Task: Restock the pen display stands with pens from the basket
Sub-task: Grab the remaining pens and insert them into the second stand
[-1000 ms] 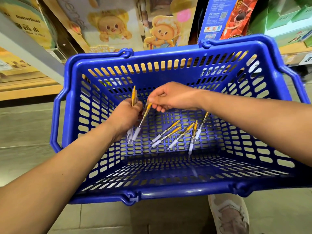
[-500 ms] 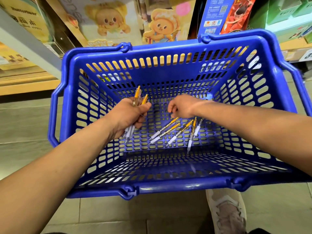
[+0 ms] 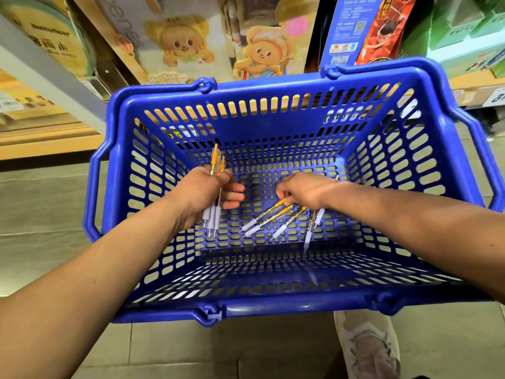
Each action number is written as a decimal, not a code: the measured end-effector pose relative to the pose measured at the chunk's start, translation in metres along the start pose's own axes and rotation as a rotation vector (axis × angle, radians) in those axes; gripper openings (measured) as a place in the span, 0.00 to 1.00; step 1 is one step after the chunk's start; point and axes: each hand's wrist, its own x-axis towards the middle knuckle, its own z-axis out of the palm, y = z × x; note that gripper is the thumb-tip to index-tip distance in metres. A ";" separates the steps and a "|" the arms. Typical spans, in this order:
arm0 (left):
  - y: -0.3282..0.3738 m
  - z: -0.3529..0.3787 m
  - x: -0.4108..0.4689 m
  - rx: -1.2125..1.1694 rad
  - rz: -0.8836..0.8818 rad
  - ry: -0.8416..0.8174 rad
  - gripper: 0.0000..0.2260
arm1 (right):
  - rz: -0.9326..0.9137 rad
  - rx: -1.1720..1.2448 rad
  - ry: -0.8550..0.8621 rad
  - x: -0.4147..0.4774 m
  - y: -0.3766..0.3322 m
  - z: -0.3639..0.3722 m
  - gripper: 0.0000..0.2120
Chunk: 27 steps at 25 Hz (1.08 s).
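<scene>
A blue plastic basket fills the middle of the view. My left hand is inside it and grips a small bundle of yellow pens with white grips, tips pointing down. Several more yellow pens lie on the basket floor. My right hand reaches down onto their yellow ends, fingers curled over one pen; whether the fingers have closed on it is hidden. No pen display stand is in view.
Behind the basket stand shelves with cartoon-printed boxes, a blue and red box and green boxes. A grey tiled floor lies below. A light shoe shows under the basket's near rim.
My right hand passed a pen to my left hand, then went down to the loose pens on the basket floor. My left hand now holds a thicker bundle.
</scene>
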 end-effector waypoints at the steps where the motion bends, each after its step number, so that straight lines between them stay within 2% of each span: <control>1: -0.002 -0.001 0.002 0.018 0.012 0.020 0.06 | -0.012 0.115 -0.004 -0.002 -0.003 -0.007 0.02; 5: -0.007 0.000 0.007 0.286 0.107 0.069 0.09 | -0.118 0.735 0.008 -0.009 -0.022 -0.043 0.04; 7: -0.008 0.002 0.005 0.390 0.132 0.047 0.10 | -0.159 0.946 -0.019 -0.005 -0.035 -0.052 0.06; 11: -0.007 0.007 0.001 0.193 0.060 -0.058 0.10 | -0.134 1.149 0.048 0.005 -0.056 -0.050 0.07; 13: -0.006 0.004 0.000 0.223 0.068 -0.039 0.10 | -0.101 1.023 0.045 0.004 -0.054 -0.050 0.07; 17: -0.004 -0.002 -0.003 0.238 0.087 -0.006 0.14 | 0.073 0.155 -0.083 0.000 -0.030 -0.035 0.12; 20: -0.004 -0.006 -0.005 0.235 0.096 -0.033 0.16 | 0.083 -0.151 -0.156 -0.002 -0.021 -0.012 0.10; 24: -0.002 -0.011 -0.005 0.281 0.093 -0.061 0.12 | 0.028 -0.205 -0.121 -0.001 -0.015 -0.002 0.02; 27: -0.005 -0.010 -0.004 0.236 0.069 -0.080 0.06 | 0.033 0.058 -0.095 -0.004 -0.015 -0.015 0.02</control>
